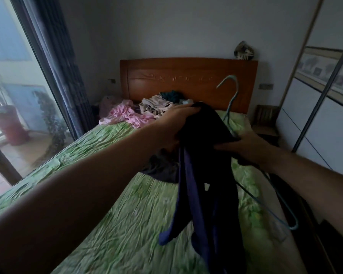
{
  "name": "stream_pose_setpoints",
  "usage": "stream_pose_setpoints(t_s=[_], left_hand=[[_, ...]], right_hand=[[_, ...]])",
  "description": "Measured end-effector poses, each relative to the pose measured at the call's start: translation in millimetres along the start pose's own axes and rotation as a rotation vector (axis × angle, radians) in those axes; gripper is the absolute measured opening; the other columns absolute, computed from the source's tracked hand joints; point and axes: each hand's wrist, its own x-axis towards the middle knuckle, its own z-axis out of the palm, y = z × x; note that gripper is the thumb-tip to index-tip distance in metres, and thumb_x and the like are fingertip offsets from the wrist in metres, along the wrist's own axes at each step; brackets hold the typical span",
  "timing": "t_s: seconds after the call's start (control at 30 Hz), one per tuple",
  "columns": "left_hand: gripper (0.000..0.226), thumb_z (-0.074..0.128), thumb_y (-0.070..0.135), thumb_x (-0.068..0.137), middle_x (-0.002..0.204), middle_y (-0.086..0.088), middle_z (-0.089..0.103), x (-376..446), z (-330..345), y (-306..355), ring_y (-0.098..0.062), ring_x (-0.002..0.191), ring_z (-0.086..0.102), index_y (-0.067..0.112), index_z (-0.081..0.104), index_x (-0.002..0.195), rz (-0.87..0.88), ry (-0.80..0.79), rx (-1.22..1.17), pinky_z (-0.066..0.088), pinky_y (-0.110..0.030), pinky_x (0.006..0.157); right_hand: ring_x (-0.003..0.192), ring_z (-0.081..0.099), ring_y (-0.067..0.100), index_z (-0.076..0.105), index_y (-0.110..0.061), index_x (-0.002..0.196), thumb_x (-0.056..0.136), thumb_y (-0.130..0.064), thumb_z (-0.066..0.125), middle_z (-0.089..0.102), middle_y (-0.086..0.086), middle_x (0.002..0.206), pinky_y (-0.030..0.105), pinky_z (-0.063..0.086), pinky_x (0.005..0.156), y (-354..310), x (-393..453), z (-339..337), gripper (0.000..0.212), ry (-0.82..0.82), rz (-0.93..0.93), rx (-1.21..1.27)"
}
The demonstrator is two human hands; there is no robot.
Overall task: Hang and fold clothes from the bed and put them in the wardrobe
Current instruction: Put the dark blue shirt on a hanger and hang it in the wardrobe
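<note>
1. Head view: left hand (174,123) grips the top of a dark garment (204,175), fingers curled over its upper edge.
2. Right hand (244,147) holds the garment's right side together with a teal hanger (231,99); thumb pressed on the cloth.
3. Garment: navy-black, held above the bed (107,194), its strips hanging down toward the green cover.
4. Hanger: hook up, in front of the headboard (186,76); its wire frame runs down under the right wrist.
5. Pile (158,105) of pink, beige and teal clothes at the head of the bed.
6. A second dark garment (160,167) lies mid-bed, behind the held one.
7. Wardrobe (329,107), sliding doors, at right.
8. Window (12,95) with curtain (61,72) at left.
</note>
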Motion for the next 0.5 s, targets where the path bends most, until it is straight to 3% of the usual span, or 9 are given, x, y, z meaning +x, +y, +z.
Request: stream_pose_setpoints(t_s=[0.17, 0.27, 0.33, 0.4, 0.5], left_hand=[[0.023, 0.05, 0.022, 0.095, 0.059, -0.006, 0.065, -7, -16, 5, -0.016, 0.049, 0.063, 0.006, 0.061, 0.083, -0.129, 0.012, -0.091, 0.051, -0.02, 0.047], [0.021, 0.057, 0.026, 0.092, 0.062, -0.006, 0.065, -10, -42, 3, -0.015, 0.049, 0.064, 0.006, 0.062, 0.091, -0.164, 0.04, 0.056, 0.05, -0.019, 0.045], [0.033, 0.068, 0.033, 0.083, 0.075, -0.006, 0.07, -12, -61, 0, -0.017, 0.061, 0.069, 0.005, 0.064, 0.099, -0.19, -0.05, 0.312, 0.052, -0.02, 0.051], [0.026, 0.074, 0.03, 0.076, 0.082, -0.001, 0.075, -14, -74, -4, -0.014, 0.074, 0.072, 0.013, 0.068, 0.095, -0.176, -0.129, 0.633, 0.055, -0.019, 0.06], [0.008, 0.073, 0.021, 0.081, 0.078, 0.01, 0.075, -16, -81, -7, -0.005, 0.074, 0.071, 0.023, 0.07, 0.088, -0.113, -0.124, 0.823, 0.055, -0.015, 0.065]], right_hand=[[0.035, 0.023, 0.007, 0.059, -0.008, 0.079, 0.084, -0.015, 0.071, 0.035, -0.007, 0.043, 0.018, 0.018, 0.038, 55, -2, 22, 0.015, -0.247, 0.186, -0.112], [0.041, 0.029, 0.009, 0.063, 0.001, 0.095, 0.086, -0.015, 0.068, 0.043, 0.003, 0.056, 0.018, 0.018, 0.039, 59, 1, 10, 0.02, -0.117, 0.244, 0.02], [0.046, 0.033, 0.012, 0.068, -0.006, 0.098, 0.085, -0.015, 0.069, 0.05, 0.01, 0.071, 0.02, 0.019, 0.04, 48, 0, 1, 0.016, -0.001, 0.233, 0.106], [0.043, 0.031, 0.01, 0.067, -0.012, 0.088, 0.086, -0.015, 0.068, 0.045, 0.007, 0.064, 0.02, 0.019, 0.039, 33, -1, -5, 0.003, 0.069, 0.146, 0.097], [0.03, 0.033, 0.003, 0.055, -0.014, 0.071, 0.085, -0.012, 0.068, 0.04, -0.002, 0.044, 0.016, 0.024, 0.034, 11, 0, -13, 0.019, 0.136, 0.017, 0.029]])
